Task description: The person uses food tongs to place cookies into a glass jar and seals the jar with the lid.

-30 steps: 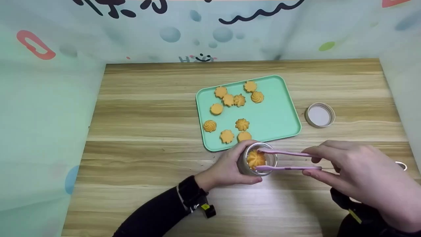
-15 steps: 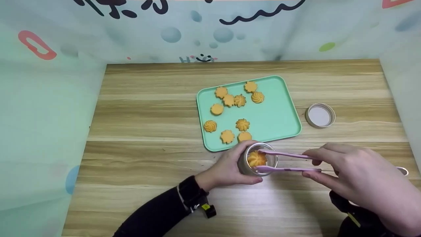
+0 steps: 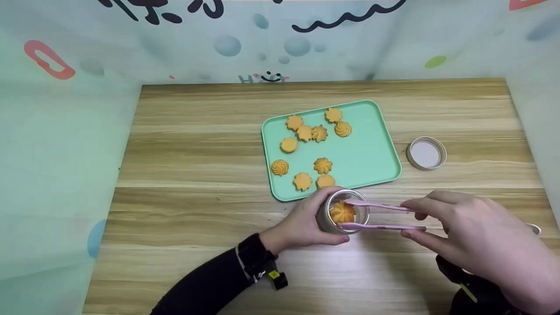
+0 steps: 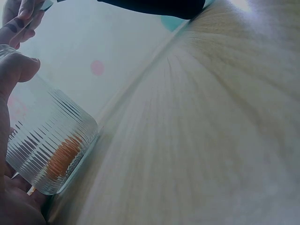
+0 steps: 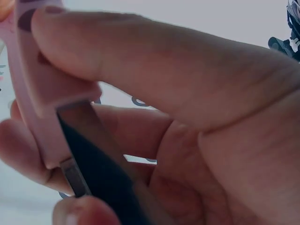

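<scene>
My left hand grips a clear ribbed glass jar round its side, its mouth facing up toward the head camera. A golden piped cookie shows through that mouth; in the left wrist view an orange-brown cookie lies low in the jar. My right hand holds pink-armed tongs between thumb and fingers. Their two tips reach in over the rim, one on each side of the cookie. The right wrist view shows the thumb pressed on one pink arm, above the metal band.
Just beyond the jar lies a mint-green tray with several cookies, mostly at its left. A round lid rests to the tray's right on the wooden table. Printed cloth walls enclose the back and sides.
The tongs have shifted very slightly toward me, their tips still inside the jar's mouth. The left hand and jar stay where they were, and the tray has not moved.
</scene>
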Demonstrator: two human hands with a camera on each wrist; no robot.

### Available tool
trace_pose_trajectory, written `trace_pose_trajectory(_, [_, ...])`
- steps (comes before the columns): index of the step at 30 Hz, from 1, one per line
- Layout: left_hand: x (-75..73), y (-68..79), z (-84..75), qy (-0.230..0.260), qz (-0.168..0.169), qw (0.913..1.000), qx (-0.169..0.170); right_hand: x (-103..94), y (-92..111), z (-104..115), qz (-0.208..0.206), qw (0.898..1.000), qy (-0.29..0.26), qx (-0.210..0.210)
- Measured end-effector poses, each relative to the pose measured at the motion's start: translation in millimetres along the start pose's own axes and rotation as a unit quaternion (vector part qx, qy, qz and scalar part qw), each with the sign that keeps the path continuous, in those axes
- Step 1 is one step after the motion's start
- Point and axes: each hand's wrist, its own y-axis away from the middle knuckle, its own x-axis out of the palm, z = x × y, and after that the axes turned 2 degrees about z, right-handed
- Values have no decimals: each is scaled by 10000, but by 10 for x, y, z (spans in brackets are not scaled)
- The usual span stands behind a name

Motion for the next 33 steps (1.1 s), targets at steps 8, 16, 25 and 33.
trace_pose_trajectory(8, [3, -6, 12, 57, 7, 10000, -3, -6, 10, 4, 9, 10000, 1, 41])
trace_pose_trajectory(16, [-4, -8, 11, -44, -24, 10000, 57, -22, 41, -3, 28, 9996, 9, 287])
trace_pose_trajectory(25, [-7, -13, 3, -27, -13, 10000, 25, -50, 35, -9, -51, 9998, -135, 149])
trace_pose_trajectory(33, [1, -6, 8, -98, 5, 10000, -3, -69, 47, -18, -172, 9995, -191, 178])
